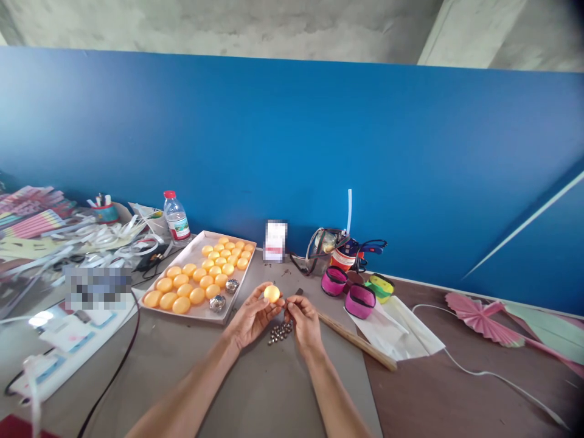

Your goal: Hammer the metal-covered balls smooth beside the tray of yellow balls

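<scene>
My left hand (253,316) holds an orange ping-pong ball (272,294) between its fingers, above the grey mat. Close beside it, my right hand (303,319) is pinched, fingertips almost touching the left ones; whatever sits in the pinch is too small to make out. Beneath and between the hands lies a small heap of shiny metal beads (280,333). Off to the left, a shallow white tray (206,315) carries several more orange balls (197,296) in rows. Two balls wrapped in silver foil (217,303) lie at its near right side.
A wooden-handled tool (356,340) lies right of my right hand. Beyond it are magenta bands (360,301), white sheets (396,328) and a pink paper fan (483,319). A water bottle (176,219), cables and a power strip (75,347) stand left. A blue partition (292,146) closes the back.
</scene>
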The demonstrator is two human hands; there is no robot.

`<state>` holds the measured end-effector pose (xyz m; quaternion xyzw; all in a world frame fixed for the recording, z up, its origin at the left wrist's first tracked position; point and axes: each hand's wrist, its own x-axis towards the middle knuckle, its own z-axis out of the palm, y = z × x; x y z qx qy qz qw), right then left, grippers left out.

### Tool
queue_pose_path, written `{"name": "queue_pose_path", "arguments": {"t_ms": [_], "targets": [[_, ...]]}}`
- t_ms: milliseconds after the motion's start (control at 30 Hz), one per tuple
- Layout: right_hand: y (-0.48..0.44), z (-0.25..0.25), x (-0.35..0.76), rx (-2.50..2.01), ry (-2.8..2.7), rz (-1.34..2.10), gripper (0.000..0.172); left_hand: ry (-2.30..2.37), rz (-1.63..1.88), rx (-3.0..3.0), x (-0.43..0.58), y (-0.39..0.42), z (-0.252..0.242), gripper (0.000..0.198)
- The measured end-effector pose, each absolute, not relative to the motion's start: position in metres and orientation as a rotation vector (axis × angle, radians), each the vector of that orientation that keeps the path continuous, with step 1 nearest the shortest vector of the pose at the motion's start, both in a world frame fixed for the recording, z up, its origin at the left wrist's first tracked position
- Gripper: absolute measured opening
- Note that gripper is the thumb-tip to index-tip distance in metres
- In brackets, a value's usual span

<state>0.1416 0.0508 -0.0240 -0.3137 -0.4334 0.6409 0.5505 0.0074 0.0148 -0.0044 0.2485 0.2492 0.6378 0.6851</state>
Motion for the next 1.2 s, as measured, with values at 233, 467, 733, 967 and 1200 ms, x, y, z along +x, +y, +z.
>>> {"name": "queue_pose_path", "arguments": {"t_ms": [233,467,733,967,1200], "targets": [[0.049,-0.021,0.140,-0.706,-0.989,1.593,0.014,0.666,1.447,0.678,0.013,0.014,-0.005,0.037],[0.050,-0.019,0.141,-0.649,-0.935,1.656,0.014,0.868,1.539,0.853,0.022,0.012,-0.008,0.037],[0.048,-0.020,0.140,-0.619,-0.923,1.733,0.019,1.111,1.683,1.036,0.030,0.004,-0.010,0.032],[0.043,-0.017,0.140,-0.624,-0.935,1.769,0.023,1.123,1.701,1.173,0.031,-0.001,-0.002,0.030],[0.041,-0.015,0.140,-0.604,-0.929,1.789,0.021,1.126,1.685,1.219,0.032,-0.004,0.002,0.035]]}}
